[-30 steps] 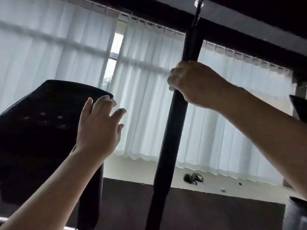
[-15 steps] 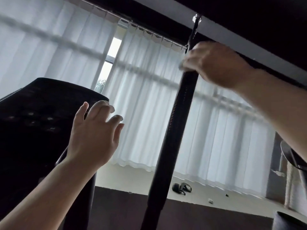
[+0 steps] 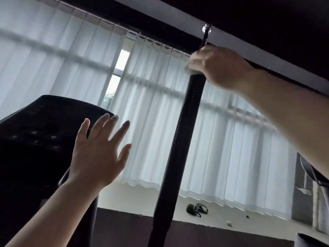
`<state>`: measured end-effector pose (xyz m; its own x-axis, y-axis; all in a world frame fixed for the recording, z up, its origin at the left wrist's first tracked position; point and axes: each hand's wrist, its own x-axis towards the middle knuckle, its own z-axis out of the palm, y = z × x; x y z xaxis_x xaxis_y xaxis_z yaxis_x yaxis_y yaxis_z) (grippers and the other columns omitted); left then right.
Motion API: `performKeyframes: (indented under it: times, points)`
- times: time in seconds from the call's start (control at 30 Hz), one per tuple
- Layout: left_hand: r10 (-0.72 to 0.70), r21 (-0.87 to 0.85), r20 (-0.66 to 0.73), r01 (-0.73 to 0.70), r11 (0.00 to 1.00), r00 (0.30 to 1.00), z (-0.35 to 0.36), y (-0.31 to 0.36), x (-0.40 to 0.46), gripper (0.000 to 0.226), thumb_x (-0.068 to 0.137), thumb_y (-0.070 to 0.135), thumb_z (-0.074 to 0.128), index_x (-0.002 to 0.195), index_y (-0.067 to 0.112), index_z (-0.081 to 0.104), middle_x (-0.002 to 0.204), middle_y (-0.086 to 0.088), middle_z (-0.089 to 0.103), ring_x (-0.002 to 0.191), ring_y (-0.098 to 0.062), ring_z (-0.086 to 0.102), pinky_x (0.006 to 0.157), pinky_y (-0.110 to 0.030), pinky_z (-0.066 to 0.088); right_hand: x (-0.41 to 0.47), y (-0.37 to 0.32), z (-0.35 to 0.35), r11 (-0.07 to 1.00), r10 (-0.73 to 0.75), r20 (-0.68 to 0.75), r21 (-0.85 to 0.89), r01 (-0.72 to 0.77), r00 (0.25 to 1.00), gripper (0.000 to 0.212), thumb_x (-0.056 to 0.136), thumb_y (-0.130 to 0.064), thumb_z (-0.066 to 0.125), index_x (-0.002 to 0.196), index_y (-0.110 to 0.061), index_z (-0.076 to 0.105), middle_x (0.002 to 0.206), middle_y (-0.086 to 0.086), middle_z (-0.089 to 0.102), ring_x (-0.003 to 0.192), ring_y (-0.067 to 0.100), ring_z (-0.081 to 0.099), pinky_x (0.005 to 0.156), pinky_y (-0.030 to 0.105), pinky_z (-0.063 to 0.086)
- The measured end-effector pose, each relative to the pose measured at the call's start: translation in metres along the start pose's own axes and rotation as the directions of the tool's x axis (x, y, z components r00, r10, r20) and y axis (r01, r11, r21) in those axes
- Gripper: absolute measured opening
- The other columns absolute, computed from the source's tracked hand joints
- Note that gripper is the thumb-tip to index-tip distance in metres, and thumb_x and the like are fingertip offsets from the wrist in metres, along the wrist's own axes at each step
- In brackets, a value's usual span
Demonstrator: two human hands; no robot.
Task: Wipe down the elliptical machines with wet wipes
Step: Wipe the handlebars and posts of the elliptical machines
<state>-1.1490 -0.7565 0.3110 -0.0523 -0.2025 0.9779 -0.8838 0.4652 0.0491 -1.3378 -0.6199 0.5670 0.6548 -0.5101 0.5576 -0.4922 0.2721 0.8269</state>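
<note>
My left hand (image 3: 97,155) hung open, fingers spread, just in front of the one console (image 3: 41,139). Farther up, my right hand (image 3: 216,68) gripped the one handlebar pole (image 3: 179,139) near its top; wipe (image 3: 189,70) barely showed. Pole looked rigid and textured, so probably a firm wraparound grip works. Curtains (image 3: 231,157) behind.

No text can be read; the console (image 3: 44,139) shows only faint, illegible button marks
</note>
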Motion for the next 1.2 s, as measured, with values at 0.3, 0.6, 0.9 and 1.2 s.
performKeyframes:
  times: [0.3, 0.6, 0.9, 1.2]
  points:
    - [-0.031, 0.031, -0.082, 0.034, 0.999, 0.996, 0.003, 0.004, 0.000, 0.063, 0.098, 0.050, 0.026, 0.153, 0.020, 0.030, 0.158, -0.013, 0.027, 0.147, -0.031, 0.022, 0.118, -0.048, 0.001, -0.015, -0.043, 0.003, 0.962, -0.252, 0.180, -0.062, 0.267, 0.951, 0.025, 0.095, 0.003, 0.041, 0.097, -0.004, 0.065, 0.099, 0.009, 0.058, 0.098, 0.028, 0.052, 0.085, 0.041, 0.048]
    - [-0.043, -0.003, -0.092, 0.043, 0.999, 0.995, 0.002, 0.003, 0.000, 0.062, 0.098, 0.047, 0.027, 0.152, 0.018, 0.035, 0.154, -0.017, 0.036, 0.145, -0.032, 0.026, 0.117, -0.051, 0.009, 0.016, 0.023, 0.010, 0.985, 0.156, -0.057, 0.087, -0.151, 0.986, 0.026, 0.099, -0.011, 0.049, 0.116, -0.007, 0.069, 0.114, 0.010, 0.064, 0.109, 0.030, 0.056, 0.093, 0.037, 0.045]
    - [0.051, -0.032, -0.138, -0.056, 0.998, 0.989, -0.009, 0.009, 0.009, 0.059, 0.099, 0.045, 0.027, 0.149, 0.015, 0.039, 0.153, -0.016, 0.038, 0.147, -0.028, 0.021, 0.119, -0.051, 0.006, -0.069, -0.063, 0.047, 0.794, 0.364, -0.329, 0.598, -0.106, 0.872, 0.023, 0.093, -0.010, 0.060, 0.111, 0.000, 0.070, 0.115, 0.007, 0.069, 0.105, 0.012, 0.061, 0.097, 0.005, 0.035]
    - [-0.063, -0.559, -0.304, -0.125, 0.820, 0.951, -0.019, 0.126, 0.079, 0.052, 0.101, 0.044, 0.029, 0.150, 0.030, 0.032, 0.158, 0.007, 0.030, 0.151, -0.009, 0.011, 0.122, -0.041, 0.015, -0.005, -0.001, 0.072, 0.472, 0.788, -0.307, 0.857, -0.206, 0.533, 0.026, 0.098, -0.027, 0.059, 0.096, -0.008, 0.077, 0.083, 0.006, 0.072, 0.077, 0.015, 0.063, 0.073, 0.015, 0.045]
